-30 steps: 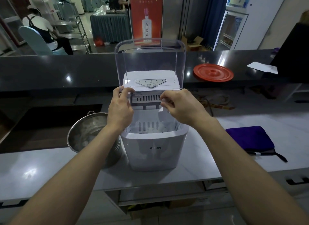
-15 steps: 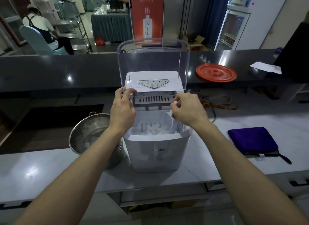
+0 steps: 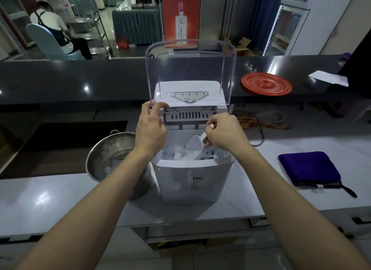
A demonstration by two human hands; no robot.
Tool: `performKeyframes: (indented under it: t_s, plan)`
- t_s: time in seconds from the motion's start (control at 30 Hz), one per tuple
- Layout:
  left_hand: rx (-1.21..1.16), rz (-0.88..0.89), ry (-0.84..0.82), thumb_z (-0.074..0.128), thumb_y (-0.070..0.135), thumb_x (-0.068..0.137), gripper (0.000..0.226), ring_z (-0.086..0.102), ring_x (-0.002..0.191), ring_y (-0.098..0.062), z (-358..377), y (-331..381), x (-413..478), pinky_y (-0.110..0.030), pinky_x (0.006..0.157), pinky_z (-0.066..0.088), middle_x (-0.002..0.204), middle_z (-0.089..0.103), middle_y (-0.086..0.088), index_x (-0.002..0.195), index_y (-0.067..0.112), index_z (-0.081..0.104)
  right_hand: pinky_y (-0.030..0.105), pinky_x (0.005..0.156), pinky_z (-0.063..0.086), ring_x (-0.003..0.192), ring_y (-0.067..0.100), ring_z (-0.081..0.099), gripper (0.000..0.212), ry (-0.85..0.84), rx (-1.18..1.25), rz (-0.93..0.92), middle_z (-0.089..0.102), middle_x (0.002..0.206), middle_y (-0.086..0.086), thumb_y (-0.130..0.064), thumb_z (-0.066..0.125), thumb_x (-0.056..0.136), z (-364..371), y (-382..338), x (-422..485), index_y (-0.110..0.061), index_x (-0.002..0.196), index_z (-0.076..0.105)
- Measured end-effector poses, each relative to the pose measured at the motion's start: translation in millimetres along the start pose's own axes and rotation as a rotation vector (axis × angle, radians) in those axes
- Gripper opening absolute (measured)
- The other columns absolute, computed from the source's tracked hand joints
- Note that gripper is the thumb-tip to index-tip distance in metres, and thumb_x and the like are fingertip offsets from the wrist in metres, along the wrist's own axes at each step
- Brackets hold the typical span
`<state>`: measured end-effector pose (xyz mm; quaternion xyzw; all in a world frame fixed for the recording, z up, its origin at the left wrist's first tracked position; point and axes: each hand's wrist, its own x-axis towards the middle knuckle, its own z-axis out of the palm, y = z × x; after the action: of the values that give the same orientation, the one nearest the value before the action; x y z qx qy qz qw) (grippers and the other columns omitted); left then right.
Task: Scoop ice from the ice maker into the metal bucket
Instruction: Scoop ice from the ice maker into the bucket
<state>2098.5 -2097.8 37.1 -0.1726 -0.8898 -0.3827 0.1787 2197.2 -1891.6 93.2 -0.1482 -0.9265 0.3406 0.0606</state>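
Note:
A white ice maker (image 3: 192, 179) stands on the grey counter with its clear lid (image 3: 190, 68) raised upright. Ice cubes (image 3: 176, 154) lie in its open basket. My right hand (image 3: 222, 135) grips the handle of a white plastic scoop (image 3: 194, 147), whose bowl points down into the ice. My left hand (image 3: 150, 127) holds the lid's lower left edge with thumb and fingers. The metal bucket (image 3: 112, 159) sits just left of the machine, with some ice in it; my left forearm crosses its right rim.
A folded purple cloth (image 3: 309, 167) lies on the counter at the right. A red round lid (image 3: 266, 83) and a white paper (image 3: 329, 77) rest on the dark raised bar behind. A dark sink recess (image 3: 60, 145) lies at the left. Cables (image 3: 259, 119) trail behind the machine.
My right hand has come down from the lid's edge with the scoop and lowered it into the ice basket. My left hand stays at the lid's left edge.

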Motion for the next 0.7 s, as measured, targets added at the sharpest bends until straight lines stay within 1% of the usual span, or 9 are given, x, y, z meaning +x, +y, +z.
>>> performKeyframes:
  t_s: [0.07, 0.13, 0.2, 0.27, 0.3, 0.4, 0.47, 0.6, 0.7]
  plan:
    - [-0.001, -0.002, 0.000, 0.052, 0.003, 0.101, 0.045, 0.059, 0.127, -0.030, 0.1, 0.6, -0.2, -0.056, 0.092, 0.061, 0.153, 0.038, 0.004, 0.129, 0.038, 0.056, 0.039, 0.071, 0.068, 0.061, 0.014, 0.077, 0.024, -0.089, -0.062, 0.041, 0.077, 0.068, 0.003, -0.009, 0.058, 0.100, -3.7, -0.7, 3.3, -0.009, 0.086, 0.077]
    - [0.002, 0.003, 0.002, 0.051, 0.003, 0.101, 0.045, 0.060, 0.124, -0.030, 0.0, 1.2, -0.5, -0.055, 0.091, 0.060, 0.152, 0.039, 0.005, 0.129, 0.038, 0.056, 0.044, 0.072, 0.068, 0.067, 0.021, 0.078, 0.024, -0.172, -0.178, 0.056, 0.077, 0.069, 0.004, -0.011, 0.061, 0.096, -4.8, -0.4, 5.9, -0.008, 0.081, 0.080]
    - [0.005, 0.004, 0.005, 0.051, 0.003, 0.101, 0.045, 0.060, 0.123, -0.030, -0.1, 1.1, -0.7, -0.055, 0.091, 0.061, 0.152, 0.039, 0.004, 0.130, 0.037, 0.056, 0.048, 0.073, 0.067, 0.076, 0.028, 0.077, 0.018, -0.212, -0.303, 0.037, 0.076, 0.080, 0.008, -0.016, 0.064, 0.095, -3.6, -4.1, 5.2, -0.008, 0.089, 0.080]
    - [0.003, -0.001, 0.002, 0.051, 0.004, 0.101, 0.045, 0.060, 0.125, -0.030, 0.1, 0.5, -0.4, -0.055, 0.092, 0.060, 0.153, 0.038, 0.004, 0.130, 0.037, 0.056, 0.047, 0.076, 0.067, 0.076, 0.028, 0.072, 0.016, -0.257, -0.392, 0.017, 0.071, 0.086, 0.010, -0.015, 0.062, 0.096, -2.8, -7.9, 4.2, -0.006, 0.096, 0.075]
    - [0.000, -0.002, 0.000, 0.052, 0.004, 0.101, 0.045, 0.060, 0.125, -0.030, 0.2, 0.7, -0.3, -0.055, 0.092, 0.060, 0.152, 0.039, 0.005, 0.130, 0.038, 0.055, 0.044, 0.073, 0.066, 0.071, 0.026, 0.067, 0.014, -0.287, -0.429, 0.011, 0.069, 0.087, 0.010, -0.012, 0.060, 0.096, -2.9, -9.8, 3.3, -0.005, 0.095, 0.072]
    - [-0.005, -0.001, 0.003, 0.052, 0.004, 0.100, 0.047, 0.061, 0.121, -0.029, -0.1, 0.5, -0.1, -0.055, 0.090, 0.061, 0.151, 0.040, 0.005, 0.130, 0.039, 0.055, 0.035, 0.058, 0.051, 0.065, 0.022, 0.054, 0.015, -0.354, -0.514, -0.004, 0.061, 0.083, 0.009, -0.006, 0.055, 0.096, -0.1, -16.0, 1.0, -0.009, 0.081, 0.059]
    - [-0.008, 0.000, 0.008, 0.052, 0.003, 0.100, 0.046, 0.061, 0.122, -0.028, -0.3, 1.1, -0.1, -0.055, 0.091, 0.060, 0.151, 0.041, 0.005, 0.130, 0.039, 0.056, 0.032, 0.055, 0.044, 0.065, 0.021, 0.052, 0.021, -0.373, -0.541, -0.003, 0.058, 0.079, 0.007, -0.005, 0.053, 0.097, 2.4, -19.5, 1.8, -0.012, 0.077, 0.054]
    - [-0.014, -0.001, 0.016, 0.051, 0.003, 0.102, 0.045, 0.059, 0.125, -0.026, -0.8, 1.9, -0.7, -0.051, 0.093, 0.060, 0.152, 0.041, 0.004, 0.130, 0.037, 0.058, 0.032, 0.053, 0.043, 0.061, 0.023, 0.051, 0.023, -0.391, -0.514, 0.014, 0.057, 0.073, 0.009, 0.000, 0.051, 0.098, 1.3, -22.7, 5.7, -0.008, 0.077, 0.056]
    - [-0.017, -0.007, 0.013, 0.050, 0.004, 0.103, 0.045, 0.058, 0.129, -0.026, -1.2, 2.2, -0.7, -0.051, 0.094, 0.061, 0.153, 0.041, 0.003, 0.131, 0.037, 0.058, 0.035, 0.062, 0.047, 0.068, 0.026, 0.054, 0.017, -0.387, -0.451, 0.029, 0.060, 0.080, 0.013, 0.000, 0.052, 0.098, -1.1, -20.3, 6.8, -0.002, 0.089, 0.066]
